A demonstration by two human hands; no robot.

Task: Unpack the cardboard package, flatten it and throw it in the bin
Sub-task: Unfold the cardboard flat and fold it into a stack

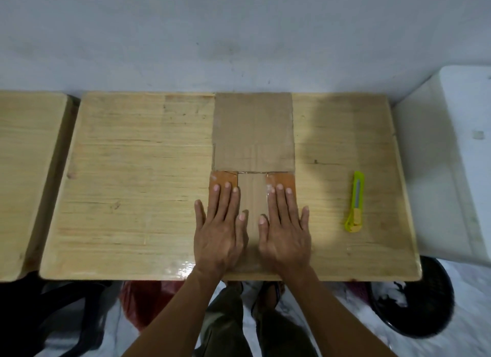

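A brown cardboard package (253, 133) lies flat on the wooden table (132, 184), reaching from the far edge towards the near edge. Its near part has orange patches at both corners and a taped strip down the middle. My left hand (220, 229) rests palm down on the left orange patch, fingers spread. My right hand (285, 229) lies palm down on the right orange patch, likewise spread. Both hands press flat on the cardboard and grip nothing. A black bin (414, 303) stands on the floor under the table's right corner.
A yellow-green utility knife (355, 202) lies on the table to the right of my hands. A second wooden table (24, 170) stands at the left, a white cabinet (451, 157) at the right. A red bag (143, 303) and my legs are below.
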